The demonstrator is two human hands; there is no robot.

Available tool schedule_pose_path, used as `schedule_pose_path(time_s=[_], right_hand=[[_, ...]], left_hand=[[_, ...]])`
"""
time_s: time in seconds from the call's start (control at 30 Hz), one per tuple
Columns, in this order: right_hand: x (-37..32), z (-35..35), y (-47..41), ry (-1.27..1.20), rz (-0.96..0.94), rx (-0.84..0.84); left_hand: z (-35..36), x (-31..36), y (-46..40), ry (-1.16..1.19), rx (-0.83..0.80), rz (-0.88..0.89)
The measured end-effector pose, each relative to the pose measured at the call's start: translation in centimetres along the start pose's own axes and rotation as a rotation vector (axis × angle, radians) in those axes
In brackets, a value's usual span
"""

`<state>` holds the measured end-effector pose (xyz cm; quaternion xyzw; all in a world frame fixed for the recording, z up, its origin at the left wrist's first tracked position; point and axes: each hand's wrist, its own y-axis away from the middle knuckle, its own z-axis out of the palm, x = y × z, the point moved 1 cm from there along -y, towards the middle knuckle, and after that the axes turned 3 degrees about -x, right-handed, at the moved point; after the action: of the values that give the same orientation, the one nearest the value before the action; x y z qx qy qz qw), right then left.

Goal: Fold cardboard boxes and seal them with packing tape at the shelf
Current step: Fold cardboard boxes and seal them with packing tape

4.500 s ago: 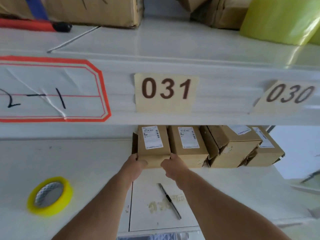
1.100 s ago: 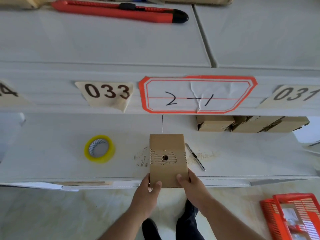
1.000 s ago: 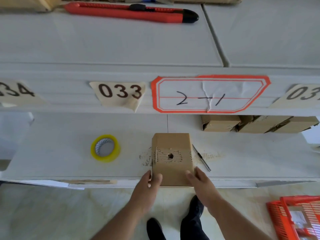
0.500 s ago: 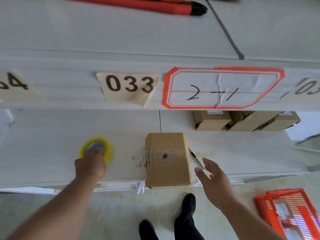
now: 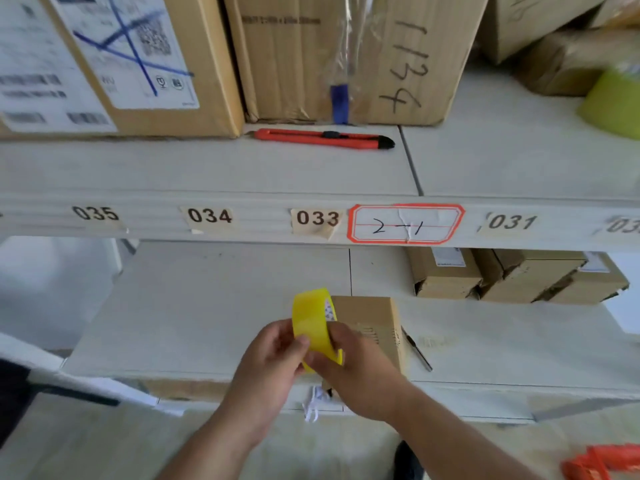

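Observation:
A yellow roll of packing tape point(image 5: 313, 320) is held upright above the front of the lower shelf point(image 5: 207, 313). My left hand point(image 5: 270, 367) pinches its near left side and my right hand point(image 5: 353, 368) grips its right side with the thumb on the outer face. Just behind the roll a small brown cardboard box point(image 5: 372, 323) stands on the shelf near the front edge, partly hidden by my right hand.
A thin pen-like tool point(image 5: 417, 351) lies right of the box. Several small labelled boxes point(image 5: 512, 275) sit at the shelf's back right. On the upper shelf lie a red utility knife point(image 5: 322, 138) and large cartons point(image 5: 332, 57). A red basket point(image 5: 602, 462) is on the floor.
Both hands let go of the box, which stays on the shelf. My left hand picked the tape roll up from the left and brought it in front of the box, where my right hand joined it.

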<state>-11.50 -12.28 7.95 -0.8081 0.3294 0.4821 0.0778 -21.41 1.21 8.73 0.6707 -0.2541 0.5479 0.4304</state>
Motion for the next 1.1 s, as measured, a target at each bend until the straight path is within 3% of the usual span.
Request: schedule_pose_path(time_s=[0.1,0.17,0.23,0.37,0.5,0.63,0.87,1.0,1.1], right_hand=[[0.3,-1.0,1.2,0.061,-0.021,-0.066],[0.7,-1.5,2.0,0.107,-0.016,-0.13],[1.2,-2.0,2.6,0.107,0.008,-0.156],[1.8,-3.7,3.5,0.131,0.02,-0.163],[2.0,-6.0,4.6,0.13,0.024,-0.179],[2.7,-7.8,5.3,0.131,0.02,-0.177],[5.1,-9.2,5.8,0.032,0.063,0.074],[5.5,-10.2,6.3,0.287,-0.047,0.057],[5.6,-11.0,6.4,0.303,-0.084,0.026]], left_hand=[[-1.0,-0.3,0.0,-0.593,-0.025,0.325],[-0.7,-0.2,0.2,-0.766,-0.161,0.396],[0.1,-0.4,0.5,-0.866,-0.133,0.498],[2.6,-0.3,1.1,-0.831,-0.077,0.56],[4.5,0.6,1.0,-0.687,-0.042,0.44],[6.4,0.8,1.2,-0.717,-0.041,0.386],[10.4,1.1,2.9,-0.897,0.084,0.551],[12.0,0.2,4.3,-0.95,0.112,0.637],[12.5,-0.5,4.4,-0.857,0.156,0.555]])
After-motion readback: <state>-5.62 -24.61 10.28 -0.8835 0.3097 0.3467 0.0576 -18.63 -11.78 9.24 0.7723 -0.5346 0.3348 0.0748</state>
